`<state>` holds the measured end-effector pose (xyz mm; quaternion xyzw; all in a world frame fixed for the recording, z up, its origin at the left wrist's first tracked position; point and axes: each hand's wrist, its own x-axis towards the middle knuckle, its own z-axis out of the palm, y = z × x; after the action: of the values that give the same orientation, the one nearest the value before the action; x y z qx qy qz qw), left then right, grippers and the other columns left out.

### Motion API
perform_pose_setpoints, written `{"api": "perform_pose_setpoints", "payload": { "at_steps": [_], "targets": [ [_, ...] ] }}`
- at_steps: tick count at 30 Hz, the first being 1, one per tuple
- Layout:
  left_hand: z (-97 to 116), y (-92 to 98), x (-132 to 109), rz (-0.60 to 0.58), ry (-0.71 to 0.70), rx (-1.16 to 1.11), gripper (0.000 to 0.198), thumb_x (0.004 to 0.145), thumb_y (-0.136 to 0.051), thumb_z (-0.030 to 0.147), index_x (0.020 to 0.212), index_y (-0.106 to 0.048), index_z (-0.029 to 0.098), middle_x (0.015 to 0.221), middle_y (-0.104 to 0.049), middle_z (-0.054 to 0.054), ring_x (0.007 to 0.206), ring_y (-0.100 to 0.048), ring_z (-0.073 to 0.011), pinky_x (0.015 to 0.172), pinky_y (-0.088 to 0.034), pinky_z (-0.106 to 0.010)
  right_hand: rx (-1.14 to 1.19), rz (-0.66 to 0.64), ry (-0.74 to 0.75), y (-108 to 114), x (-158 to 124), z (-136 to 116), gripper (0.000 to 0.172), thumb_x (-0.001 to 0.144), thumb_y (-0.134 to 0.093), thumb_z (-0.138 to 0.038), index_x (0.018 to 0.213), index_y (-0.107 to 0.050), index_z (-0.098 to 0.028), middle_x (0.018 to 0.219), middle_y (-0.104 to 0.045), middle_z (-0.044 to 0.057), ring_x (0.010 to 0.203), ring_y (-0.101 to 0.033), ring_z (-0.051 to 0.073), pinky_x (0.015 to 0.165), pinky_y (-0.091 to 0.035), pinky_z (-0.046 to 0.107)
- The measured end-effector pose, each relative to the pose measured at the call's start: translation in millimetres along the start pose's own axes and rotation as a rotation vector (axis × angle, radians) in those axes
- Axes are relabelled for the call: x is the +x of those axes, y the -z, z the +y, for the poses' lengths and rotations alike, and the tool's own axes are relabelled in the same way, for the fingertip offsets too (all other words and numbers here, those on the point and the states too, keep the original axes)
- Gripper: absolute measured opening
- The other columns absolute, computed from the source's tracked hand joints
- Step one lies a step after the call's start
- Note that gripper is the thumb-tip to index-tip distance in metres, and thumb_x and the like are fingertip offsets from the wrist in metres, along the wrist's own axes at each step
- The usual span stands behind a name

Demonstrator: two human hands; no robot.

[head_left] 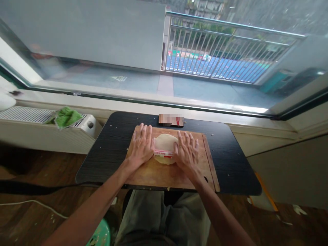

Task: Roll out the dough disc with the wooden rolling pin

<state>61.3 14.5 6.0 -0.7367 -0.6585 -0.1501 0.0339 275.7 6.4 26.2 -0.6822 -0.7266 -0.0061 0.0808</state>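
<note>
dough [166, 141]: pale, flat, round, on wooden board [153, 176] | roller [164, 153]: white, red-printed, crosswise atop dough

A wide window [17, 56] spans the far side, with a pale sill [210, 117] along its foot. Cool daylight comes through the glass, which carries hazy reflections at upper right. Outside are a grey wall [89, 30], a grey walkway [194, 89] and a metal railing [235, 24], with blue ground beyond its bars. Inside, a white radiator [69, 133] stands below the sill at left. A black, wood-grained bench [230, 164] with rounded corners stands near the window. The brown plank floor [25, 222] is dim, and a green stool [101, 234] shows at lower left.
</note>
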Motion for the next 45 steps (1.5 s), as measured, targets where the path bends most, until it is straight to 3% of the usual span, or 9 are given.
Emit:
{"api": "perform_pose_setpoints", "payload": {
  "at_steps": [7, 10, 19, 24, 28, 35, 39, 45],
  "targets": [
    [-3, -5.3, 38, -0.096, 0.029, 0.002, 0.071, 0.114, -0.028, 0.039, 0.174, -0.037, 0.001, 0.181, -0.038, -0.026, 0.174, -0.025, -0.0393, 0.139, -0.030, -0.062, 0.081, -0.170, -0.036, 6, 38, 1, 0.068, 0.117, -0.033, -0.041, 0.183, -0.026, -0.026, 0.184, -0.038, 0.015, 0.171, -0.031, 0.037, 0.137, -0.024, 0.066],
    [-4, -7.0, 43, -0.144, 0.025, 0.001, 0.071, 0.114, -0.028, 0.038, 0.175, -0.037, 0.004, 0.182, -0.039, -0.024, 0.174, -0.026, -0.0384, 0.139, -0.029, -0.062, 0.101, -0.172, -0.040, 6, 40, 2, 0.069, 0.116, -0.033, -0.040, 0.183, -0.024, -0.026, 0.185, -0.036, 0.015, 0.172, -0.030, 0.038, 0.137, -0.022, 0.069],
    [-6, -7.9, 6, -0.135, -0.039, 0.031, 0.069, 0.111, -0.034, 0.037, 0.175, -0.041, 0.010, 0.180, -0.043, -0.022, 0.171, -0.033, -0.0373, 0.137, -0.034, -0.060, 0.061, -0.019, 0.012, -2, -1, 0, 0.080, 0.110, -0.043, -0.029, 0.185, -0.015, -0.026, 0.181, -0.043, 0.016, 0.170, -0.033, 0.041, 0.136, -0.021, 0.072],
    [1, 3.2, -20, -0.107, -0.046, 0.034, 0.066, 0.111, -0.032, 0.034, 0.170, -0.048, 0.008, 0.178, -0.046, -0.022, 0.169, -0.037, -0.0365, 0.134, -0.037, -0.057, 0.057, -0.012, -0.029, 4, -28, -6, 0.075, 0.109, -0.042, -0.025, 0.183, -0.026, -0.024, 0.179, -0.047, 0.016, 0.166, -0.040, 0.038, 0.135, -0.026, 0.065],
    [5, 7.6, -23, -0.093, -0.017, 0.033, 0.065, 0.111, -0.033, 0.034, 0.170, -0.049, 0.010, 0.177, -0.048, -0.023, 0.169, -0.037, -0.0390, 0.132, -0.039, -0.062, 0.049, 0.003, -0.047, 4, -35, -8, 0.074, 0.109, -0.043, -0.026, 0.182, -0.030, -0.021, 0.178, -0.048, 0.017, 0.164, -0.044, 0.037, 0.135, -0.029, 0.061],
    [4, 2.0, 10, -0.069, 0.009, -0.024, 0.067, 0.114, -0.030, 0.045, 0.175, -0.042, 0.017, 0.177, -0.047, -0.021, 0.171, -0.034, -0.0396, 0.133, -0.037, -0.067, 0.045, 0.025, -0.034, 0, -4, -2, 0.075, 0.108, -0.044, -0.026, 0.182, -0.029, -0.023, 0.175, -0.052, 0.015, 0.163, -0.043, 0.036, 0.135, -0.029, 0.057],
    [3, -5.1, 36, -0.038, 0.022, -0.073, 0.071, 0.116, -0.027, 0.047, 0.177, -0.037, 0.012, 0.178, -0.044, -0.025, 0.173, -0.029, -0.0396, 0.133, -0.037, -0.067, 0.053, 0.000, -0.024, 1, 21, 1, 0.075, 0.109, -0.042, -0.027, 0.182, -0.028, -0.021, 0.174, -0.052, 0.016, 0.161, -0.044, 0.034, 0.134, -0.031, 0.053],
    [4, -14.3, 60, -0.040, 0.029, -0.070, 0.072, 0.115, -0.030, 0.041, 0.177, -0.030, 0.006, 0.182, -0.038, -0.026, 0.175, -0.023, -0.0370, 0.137, -0.033, -0.062, 0.119, -0.029, -0.068, 5, 42, 1, 0.071, 0.108, -0.041, -0.026, 0.178, -0.039, -0.021, 0.168, -0.057, 0.017, 0.155, -0.049, 0.034, 0.128, -0.037, 0.052]
  ]
}}
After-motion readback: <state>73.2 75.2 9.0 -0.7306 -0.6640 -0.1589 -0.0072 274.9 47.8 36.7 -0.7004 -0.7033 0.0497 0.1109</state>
